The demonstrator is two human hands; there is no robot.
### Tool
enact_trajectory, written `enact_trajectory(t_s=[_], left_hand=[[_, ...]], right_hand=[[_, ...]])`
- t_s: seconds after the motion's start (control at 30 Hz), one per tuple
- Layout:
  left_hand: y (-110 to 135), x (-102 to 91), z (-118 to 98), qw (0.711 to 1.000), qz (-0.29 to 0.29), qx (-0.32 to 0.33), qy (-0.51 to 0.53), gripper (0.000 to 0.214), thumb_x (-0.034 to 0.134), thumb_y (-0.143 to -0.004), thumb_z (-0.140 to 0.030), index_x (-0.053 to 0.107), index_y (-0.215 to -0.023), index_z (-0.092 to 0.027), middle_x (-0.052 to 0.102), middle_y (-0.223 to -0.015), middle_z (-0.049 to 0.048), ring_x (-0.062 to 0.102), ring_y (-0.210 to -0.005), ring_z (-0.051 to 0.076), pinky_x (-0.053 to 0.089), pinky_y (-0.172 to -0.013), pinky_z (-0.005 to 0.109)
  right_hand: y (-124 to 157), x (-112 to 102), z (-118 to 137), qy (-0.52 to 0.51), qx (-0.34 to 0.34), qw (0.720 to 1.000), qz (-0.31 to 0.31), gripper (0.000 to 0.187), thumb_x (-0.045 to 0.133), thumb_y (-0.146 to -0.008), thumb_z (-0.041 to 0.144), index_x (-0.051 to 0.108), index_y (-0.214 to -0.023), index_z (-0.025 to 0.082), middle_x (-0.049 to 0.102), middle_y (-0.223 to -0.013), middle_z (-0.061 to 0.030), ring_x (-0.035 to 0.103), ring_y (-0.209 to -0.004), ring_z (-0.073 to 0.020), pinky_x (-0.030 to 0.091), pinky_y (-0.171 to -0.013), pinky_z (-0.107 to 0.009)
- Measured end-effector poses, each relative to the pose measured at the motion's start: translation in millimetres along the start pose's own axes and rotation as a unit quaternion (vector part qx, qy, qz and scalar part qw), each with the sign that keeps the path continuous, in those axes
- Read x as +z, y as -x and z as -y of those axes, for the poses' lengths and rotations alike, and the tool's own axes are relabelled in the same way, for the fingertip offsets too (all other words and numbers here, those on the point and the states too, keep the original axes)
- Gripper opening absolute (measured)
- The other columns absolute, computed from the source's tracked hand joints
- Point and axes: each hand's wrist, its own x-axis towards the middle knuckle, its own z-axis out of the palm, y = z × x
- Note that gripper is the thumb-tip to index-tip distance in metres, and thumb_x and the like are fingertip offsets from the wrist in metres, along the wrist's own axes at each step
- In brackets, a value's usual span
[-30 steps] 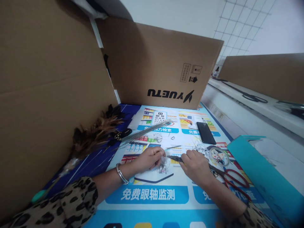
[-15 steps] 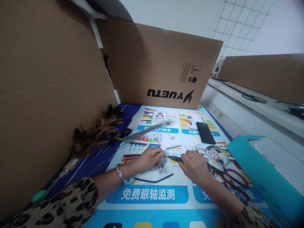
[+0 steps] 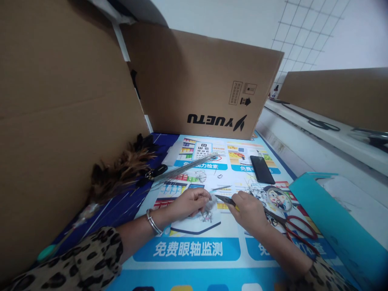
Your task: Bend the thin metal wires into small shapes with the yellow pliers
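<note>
The person's left hand (image 3: 190, 203), a silver bangle (image 3: 153, 222) on its wrist, was closed in a pinch on a wire piece (image 3: 211, 197) too fine to see clearly, held just above a printed poster mat (image 3: 194, 248). The right hand (image 3: 249, 208) was wrapped around dark pliers (image 3: 226, 199). Compared with a second earlier, the plier nose had lifted slightly and come in to meet the left fingertips, and the wire loop that had hung below that hand was no longer visible there; the two hands seemed now to be working the same bit of wire. A small wire tangle (image 3: 207, 217) lay just beneath them. A feather duster (image 3: 121, 171), straight wire bundle (image 3: 188, 166), phone (image 3: 262, 169) and red scissors (image 3: 298, 228) had not moved.
</note>
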Motion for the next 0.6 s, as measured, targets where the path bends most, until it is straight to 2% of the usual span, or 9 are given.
enact_trajectory(t_s=[0.4, 0.6], left_hand=[[0.4, 2.3, 0.1, 0.999, -0.022, -0.009, -0.033, 0.023, 0.048, -0.081, -0.035, 0.055, -0.083, -0.014, 0.053, -0.055, -0.0032, 0.035, -0.034, 0.003, 0.023, -0.032, 0.014], [-0.1, 2.2, 1.3, 0.999, -0.025, -0.013, -0.036, 0.023, 0.048, -0.081, -0.035, 0.056, -0.085, -0.014, 0.053, -0.055, -0.0030, 0.034, -0.033, 0.003, 0.022, -0.032, 0.014]], right_hand=[[0.1, -1.0, 1.2, -0.006, -0.003, 1.000, 0.011, 0.016, 0.049, -0.083, 0.035, 0.055, -0.080, 0.020, 0.057, -0.078, -0.0029, 0.052, -0.072, -0.0152, 0.030, -0.061, -0.024], [-0.1, -0.4, 1.1, -0.025, 0.002, 1.000, 0.007, 0.019, 0.048, -0.084, 0.035, 0.055, -0.079, 0.019, 0.057, -0.077, -0.0032, 0.053, -0.072, -0.0137, 0.031, -0.059, -0.022]])
